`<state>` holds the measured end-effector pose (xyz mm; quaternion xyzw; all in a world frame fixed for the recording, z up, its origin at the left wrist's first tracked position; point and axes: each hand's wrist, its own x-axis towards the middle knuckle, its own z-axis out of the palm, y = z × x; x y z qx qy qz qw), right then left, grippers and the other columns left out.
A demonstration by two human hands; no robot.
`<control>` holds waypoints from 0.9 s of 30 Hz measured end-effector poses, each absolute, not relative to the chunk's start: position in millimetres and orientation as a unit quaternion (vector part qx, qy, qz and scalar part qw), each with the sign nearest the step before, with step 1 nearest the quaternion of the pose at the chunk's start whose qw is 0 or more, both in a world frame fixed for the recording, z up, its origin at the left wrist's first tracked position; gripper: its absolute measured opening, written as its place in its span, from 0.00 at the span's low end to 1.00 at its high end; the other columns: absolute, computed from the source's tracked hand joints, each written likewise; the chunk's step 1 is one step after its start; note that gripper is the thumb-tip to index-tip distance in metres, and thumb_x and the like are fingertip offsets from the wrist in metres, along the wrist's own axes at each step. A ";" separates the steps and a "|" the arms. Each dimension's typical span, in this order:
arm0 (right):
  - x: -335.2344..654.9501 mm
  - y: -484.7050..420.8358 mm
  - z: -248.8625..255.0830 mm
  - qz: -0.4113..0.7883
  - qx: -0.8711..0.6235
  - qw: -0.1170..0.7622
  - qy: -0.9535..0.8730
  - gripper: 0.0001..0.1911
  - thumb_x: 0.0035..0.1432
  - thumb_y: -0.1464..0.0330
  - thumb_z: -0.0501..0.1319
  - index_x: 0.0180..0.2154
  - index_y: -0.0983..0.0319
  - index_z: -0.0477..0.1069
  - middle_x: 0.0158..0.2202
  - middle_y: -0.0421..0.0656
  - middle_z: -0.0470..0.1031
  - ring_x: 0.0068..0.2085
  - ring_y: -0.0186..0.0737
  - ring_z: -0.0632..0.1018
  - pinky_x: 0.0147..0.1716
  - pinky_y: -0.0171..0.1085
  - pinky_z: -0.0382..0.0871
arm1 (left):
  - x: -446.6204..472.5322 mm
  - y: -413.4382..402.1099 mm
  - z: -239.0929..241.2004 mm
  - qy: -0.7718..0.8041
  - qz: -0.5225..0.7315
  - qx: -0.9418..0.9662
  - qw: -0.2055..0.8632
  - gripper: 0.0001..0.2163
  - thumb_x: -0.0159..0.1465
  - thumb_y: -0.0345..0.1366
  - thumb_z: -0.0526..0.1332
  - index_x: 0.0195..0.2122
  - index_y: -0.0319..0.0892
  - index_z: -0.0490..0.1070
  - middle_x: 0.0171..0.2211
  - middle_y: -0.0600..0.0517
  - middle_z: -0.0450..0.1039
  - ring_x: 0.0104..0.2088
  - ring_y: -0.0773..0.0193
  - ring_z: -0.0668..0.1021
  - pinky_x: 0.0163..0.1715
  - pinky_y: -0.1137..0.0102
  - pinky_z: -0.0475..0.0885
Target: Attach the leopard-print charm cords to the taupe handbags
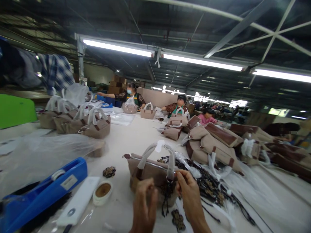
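A taupe handbag (pixel 155 165) with brown trim and wrapped handles stands upright in front of me. Black cords (pixel 167 197) hang from the base of its near right handle. My right hand (pixel 190 195) is closed in a pinch beside that handle base and the cords; what lies between its fingertips is too small to make out. Before the bag's lower left front is my left hand (pixel 145 204), fingers curled and smeared by motion. A dark beaded flower charm (pixel 178 220) lies below my right wrist; another flower charm (pixel 109 171) rests left of the bag.
At left are a blue tape dispenser (pixel 70 183), a white bar (pixel 81 197) and a tape roll (pixel 102 193). Tangled corded charms (pixel 213 187) spread right of the bag. Piled bags (pixel 218 145) fill the right; several bags (pixel 96 127) stand far left. Co-workers sit across the table.
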<state>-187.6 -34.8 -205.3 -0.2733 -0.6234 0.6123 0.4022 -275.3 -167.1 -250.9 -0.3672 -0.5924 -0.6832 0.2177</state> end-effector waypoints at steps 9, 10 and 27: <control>-172.5 -38.4 -201.4 0.640 -0.239 0.430 -0.590 0.18 0.46 0.55 0.68 0.32 0.62 0.76 0.30 0.43 0.77 0.31 0.40 0.75 0.29 0.34 0.70 | -237.3 -126.2 -198.0 -0.644 -0.547 -0.531 0.059 0.10 0.66 0.25 0.51 0.42 0.45 0.67 0.44 0.48 0.73 0.46 0.61 0.76 0.48 0.66 0.72; -170.4 -37.2 -202.0 0.640 -0.239 0.428 -0.591 0.18 0.46 0.55 0.69 0.32 0.63 0.76 0.28 0.42 0.77 0.29 0.39 0.75 0.28 0.34 0.69 | -240.1 -127.3 -196.3 -0.651 -0.542 -0.530 0.038 0.10 0.66 0.26 0.51 0.43 0.45 0.68 0.43 0.49 0.74 0.45 0.61 0.76 0.48 0.66 0.72; -163.2 -26.3 -207.9 0.676 -0.273 0.383 -0.568 0.25 0.37 0.52 0.73 0.32 0.64 0.75 0.22 0.40 0.75 0.22 0.36 0.73 0.18 0.31 0.67 | -257.7 -121.6 -209.1 -0.699 -0.466 -0.542 0.017 0.08 0.58 0.23 0.57 0.33 0.42 0.71 0.34 0.52 0.74 0.36 0.63 0.75 0.36 0.72 0.68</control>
